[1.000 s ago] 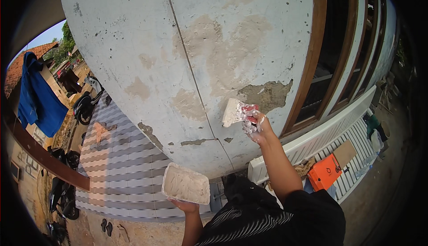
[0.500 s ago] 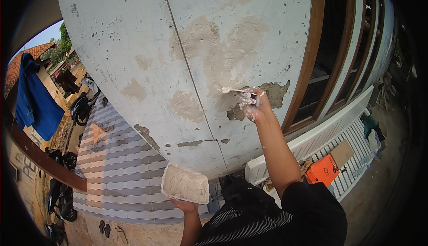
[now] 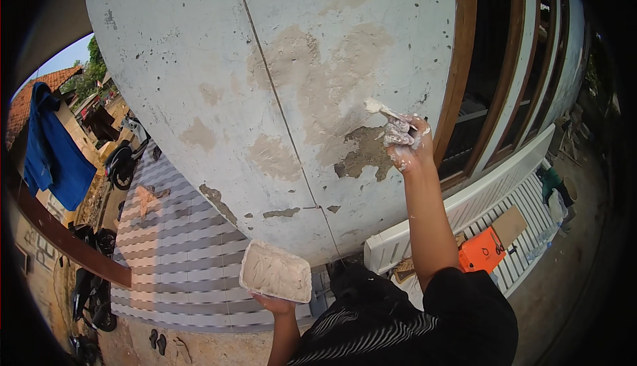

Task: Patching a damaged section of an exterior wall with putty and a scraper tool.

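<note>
My right hand (image 3: 406, 142), smeared with white putty, is closed on the handle of a thin putty knife (image 3: 390, 111). A lump of pale putty (image 3: 373, 106) sits on its far end. Hand and tool are by the pale blue wall (image 3: 179, 54), right beside a bare grey patch (image 3: 361, 157) of broken plaster; whether the tool touches the wall I cannot tell. Below and left, my left hand (image 3: 277, 304) supports a white rectangular tub (image 3: 308, 288) of beige putty from underneath, its fingers mostly hidden by the tub.
Beige filled patches (image 3: 308, 74) cover the wall around a vertical crack. A brown window frame (image 3: 464, 67) stands at the right, above a white slatted bench (image 3: 431, 236) with an orange box (image 3: 482, 252). Tiled floor (image 3: 179, 260), sandals (image 3: 158, 343) and parked motorbikes (image 3: 96, 299) lie left.
My right hand has moved right and slightly up with the putty knife, whose tip now angles upward, uncovering more of the grey patch. The left hand and tub stay put.
</note>
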The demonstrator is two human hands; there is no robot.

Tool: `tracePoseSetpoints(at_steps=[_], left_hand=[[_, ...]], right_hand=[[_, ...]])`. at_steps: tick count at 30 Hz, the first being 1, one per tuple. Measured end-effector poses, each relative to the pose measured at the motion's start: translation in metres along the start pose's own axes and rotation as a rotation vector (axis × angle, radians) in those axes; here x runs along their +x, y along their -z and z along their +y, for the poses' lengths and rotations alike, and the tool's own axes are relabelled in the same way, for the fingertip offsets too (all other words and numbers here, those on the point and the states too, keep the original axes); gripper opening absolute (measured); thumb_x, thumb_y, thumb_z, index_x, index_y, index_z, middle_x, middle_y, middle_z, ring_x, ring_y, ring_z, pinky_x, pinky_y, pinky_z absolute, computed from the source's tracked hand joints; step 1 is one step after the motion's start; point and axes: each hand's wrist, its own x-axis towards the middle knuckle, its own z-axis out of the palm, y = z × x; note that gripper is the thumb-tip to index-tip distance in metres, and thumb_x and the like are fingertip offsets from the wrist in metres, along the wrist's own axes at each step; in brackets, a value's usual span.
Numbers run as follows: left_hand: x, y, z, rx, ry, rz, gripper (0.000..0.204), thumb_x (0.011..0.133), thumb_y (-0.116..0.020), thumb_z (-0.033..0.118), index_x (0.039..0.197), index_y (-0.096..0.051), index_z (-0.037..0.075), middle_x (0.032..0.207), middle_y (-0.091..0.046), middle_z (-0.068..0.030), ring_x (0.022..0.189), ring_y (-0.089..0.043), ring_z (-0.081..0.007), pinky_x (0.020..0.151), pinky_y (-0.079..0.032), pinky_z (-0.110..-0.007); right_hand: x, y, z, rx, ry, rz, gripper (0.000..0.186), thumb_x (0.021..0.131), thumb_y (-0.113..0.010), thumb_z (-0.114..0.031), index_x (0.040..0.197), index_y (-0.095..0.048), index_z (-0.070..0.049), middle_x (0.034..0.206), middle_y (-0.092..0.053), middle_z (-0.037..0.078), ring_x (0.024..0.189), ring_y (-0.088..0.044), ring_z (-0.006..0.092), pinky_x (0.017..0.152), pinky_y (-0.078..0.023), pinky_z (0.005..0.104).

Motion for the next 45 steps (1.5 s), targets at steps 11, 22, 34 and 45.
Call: tracePoseSetpoints(at_steps=[11, 22, 34, 45], left_hand=[[-0.002, -0.011, 0.002, -0.006, -0.02, 0.088, 0.074, 0.089, -0.028, 0.066, 0.145, -0.023, 0.017, 0.148, -0.026, -0.0083, 0.133, -0.03, -0.0346, 0.108, -0.028, -0.053], [-0.002, -0.011, 0.0, -0.008, -0.002, 0.085, 0.076, 0.089, -0.028, 0.067, 0.145, -0.022, 0.017, 0.149, -0.025, -0.0088, 0.133, -0.03, -0.035, 0.108, -0.027, -0.053], [-0.003, -0.013, -0.001, -0.01, 0.009, 0.098, 0.075, 0.089, -0.028, 0.066, 0.145, -0.022, 0.017, 0.149, -0.026, -0.0088, 0.133, -0.03, -0.0351, 0.108, -0.028, -0.052], [-0.004, -0.008, -0.002, 0.058, -0.015, 0.164, 0.074, 0.089, -0.026, 0.067, 0.145, -0.022, 0.018, 0.148, -0.026, -0.0087, 0.133, -0.031, -0.0347, 0.107, -0.03, -0.053]], right_hand=[[0.002, 0.068, 0.063, -0.041, -0.266, 0.214, 0.014, 0.079, -0.044, -0.009, 0.066, -0.04, -0.01, 0.056, -0.041, 0.003, 0.039, -0.035, 0.0115, 0.035, -0.033, 0.0244], [0.017, 0.022, 0.056, 0.033, -0.198, 0.252, 0.014, 0.08, -0.045, -0.009, 0.068, -0.04, -0.008, 0.056, -0.042, 0.004, 0.039, -0.036, 0.0116, 0.034, -0.035, 0.0226], [-0.027, 0.047, 0.059, -1.058, 0.416, 0.108, 0.014, 0.083, -0.053, -0.014, 0.092, -0.055, -0.003, 0.071, -0.055, 0.004, 0.052, -0.048, 0.0168, 0.046, -0.04, 0.0317], [-0.016, 0.066, 0.116, -2.419, 0.372, 0.036, 0.037, 0.076, -0.062, -0.02, 0.105, -0.053, 0.001, 0.07, -0.064, 0.019, 0.064, -0.064, 0.0362, 0.059, -0.051, 0.0458]])
